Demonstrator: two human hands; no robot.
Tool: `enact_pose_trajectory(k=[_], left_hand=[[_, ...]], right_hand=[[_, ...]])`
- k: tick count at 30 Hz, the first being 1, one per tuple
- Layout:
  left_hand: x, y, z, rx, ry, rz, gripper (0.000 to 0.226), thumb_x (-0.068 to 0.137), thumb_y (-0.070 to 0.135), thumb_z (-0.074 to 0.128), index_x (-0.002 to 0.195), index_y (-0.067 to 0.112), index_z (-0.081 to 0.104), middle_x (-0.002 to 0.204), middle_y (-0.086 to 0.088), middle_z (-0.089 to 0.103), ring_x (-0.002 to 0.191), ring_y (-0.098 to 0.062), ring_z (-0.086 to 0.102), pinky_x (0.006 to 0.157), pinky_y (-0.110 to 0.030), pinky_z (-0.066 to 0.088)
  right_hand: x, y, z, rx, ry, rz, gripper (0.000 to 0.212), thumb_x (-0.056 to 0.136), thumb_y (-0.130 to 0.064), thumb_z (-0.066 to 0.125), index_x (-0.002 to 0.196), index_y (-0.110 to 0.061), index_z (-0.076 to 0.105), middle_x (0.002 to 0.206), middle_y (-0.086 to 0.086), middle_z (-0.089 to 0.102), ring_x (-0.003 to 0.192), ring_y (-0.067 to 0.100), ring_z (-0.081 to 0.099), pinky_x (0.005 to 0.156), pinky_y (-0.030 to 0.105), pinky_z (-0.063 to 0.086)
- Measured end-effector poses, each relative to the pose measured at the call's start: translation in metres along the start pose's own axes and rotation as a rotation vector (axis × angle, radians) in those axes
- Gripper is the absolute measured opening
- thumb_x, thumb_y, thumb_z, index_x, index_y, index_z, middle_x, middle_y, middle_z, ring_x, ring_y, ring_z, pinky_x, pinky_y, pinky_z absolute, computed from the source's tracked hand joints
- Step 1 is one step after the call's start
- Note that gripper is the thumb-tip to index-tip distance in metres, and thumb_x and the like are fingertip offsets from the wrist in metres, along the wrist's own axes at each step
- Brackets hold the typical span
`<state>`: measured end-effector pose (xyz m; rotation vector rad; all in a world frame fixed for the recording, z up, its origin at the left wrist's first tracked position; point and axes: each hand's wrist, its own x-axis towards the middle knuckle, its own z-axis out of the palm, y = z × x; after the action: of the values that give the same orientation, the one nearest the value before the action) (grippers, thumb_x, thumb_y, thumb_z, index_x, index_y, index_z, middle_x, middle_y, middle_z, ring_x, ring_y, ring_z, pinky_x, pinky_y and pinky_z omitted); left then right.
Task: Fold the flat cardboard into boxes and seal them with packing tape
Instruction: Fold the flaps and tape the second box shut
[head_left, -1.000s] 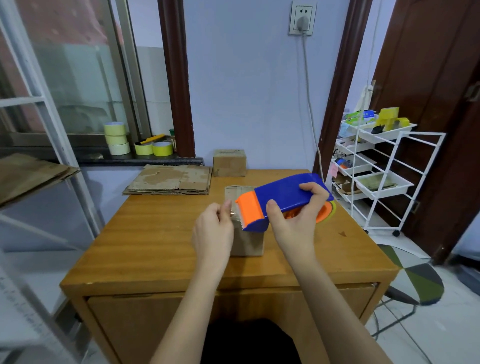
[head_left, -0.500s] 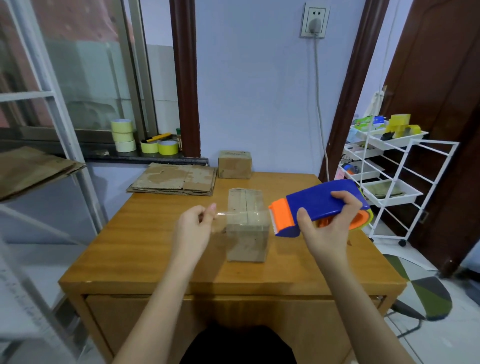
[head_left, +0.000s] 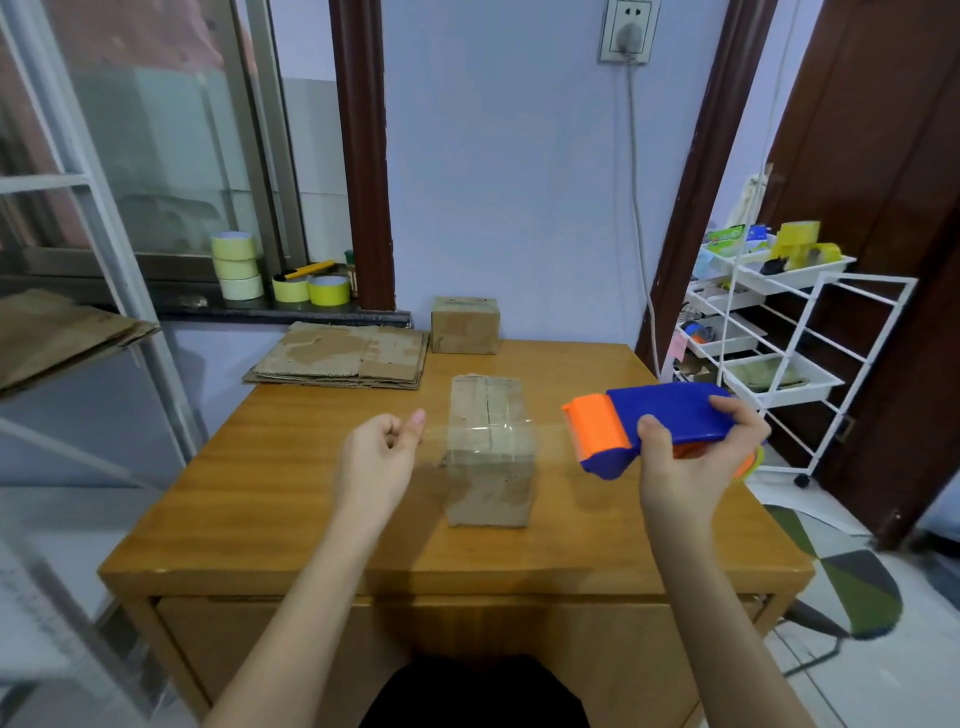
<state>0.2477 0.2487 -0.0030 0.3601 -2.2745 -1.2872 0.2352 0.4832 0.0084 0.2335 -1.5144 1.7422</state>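
1. The hands have drawn apart: a second ago they were almost touching above the folded box (head_left: 491, 447); now the left hand (head_left: 376, 462) is off to its left side and the right hand (head_left: 685, 467) to its right.
2. The blue and orange tape dispenser (head_left: 649, 434), gripped by the right hand, has moved from over the box to clear of its right edge.
3. A strip of clear tape (head_left: 488, 434), barely started before, now stretches from the left hand's pinching fingers (head_left: 413, 423) across above the box top to the dispenser.
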Motion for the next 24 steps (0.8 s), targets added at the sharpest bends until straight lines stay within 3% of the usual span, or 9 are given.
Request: enact_pose_trajectory(k=[6,10,18,20,24], left_hand=[[0.005,0.001,-0.004,0.091,-0.007,0.035,0.044,0.093,0.050,0.047,0.078,0.011,0.063,0.067,-0.003,0.061,0.063,-0.020,0.056,0.055,-0.025,0.034],[0.003,0.000,-0.001,0.040,-0.034,0.005,0.047,0.090,0.054,0.048,0.077,0.012,0.066,0.057,0.002,0.057,0.061,-0.017,0.057,0.060,-0.028,0.038],[0.010,-0.005,0.000,0.152,-0.012,0.020,0.042,0.093,0.050,0.048,0.075,0.015,0.062,0.059,0.003,0.060,0.068,-0.017,0.063,0.054,-0.024,0.034],[0.012,-0.005,0.001,0.172,-0.008,0.029,0.042,0.093,0.050,0.048,0.076,0.015,0.063,0.059,0.003,0.060,0.066,-0.016,0.062,0.054,-0.025,0.033],[0.019,-0.013,0.008,0.176,-0.050,-0.007,0.044,0.094,0.048,0.049,0.076,0.011,0.065,0.055,0.005,0.056,0.056,-0.013,0.053,0.053,-0.025,0.033]], right_hand=[[0.002,0.011,-0.008,-0.166,-0.158,-0.071,0.054,0.067,-0.015,0.066,0.105,-0.034,0.032,0.109,-0.018,0.031,0.091,-0.019,0.046,0.068,0.005,0.043],[0.007,0.020,-0.008,-0.235,-0.219,-0.063,0.058,0.070,-0.013,0.074,0.105,-0.036,0.034,0.110,-0.020,0.033,0.093,-0.015,0.046,0.070,0.007,0.043],[0.014,0.023,-0.002,-0.353,-0.280,-0.173,0.062,0.066,0.012,0.078,0.114,-0.001,0.040,0.100,-0.017,0.036,0.088,-0.023,0.046,0.066,0.004,0.043],[0.018,0.021,0.001,-0.367,-0.289,-0.148,0.063,0.068,0.010,0.078,0.113,-0.009,0.038,0.097,-0.018,0.038,0.086,-0.019,0.049,0.064,0.013,0.047],[0.017,0.021,0.004,-0.448,-0.359,-0.115,0.064,0.070,0.002,0.078,0.110,-0.022,0.034,0.090,-0.016,0.044,0.076,0.007,0.055,0.062,0.045,0.052]])
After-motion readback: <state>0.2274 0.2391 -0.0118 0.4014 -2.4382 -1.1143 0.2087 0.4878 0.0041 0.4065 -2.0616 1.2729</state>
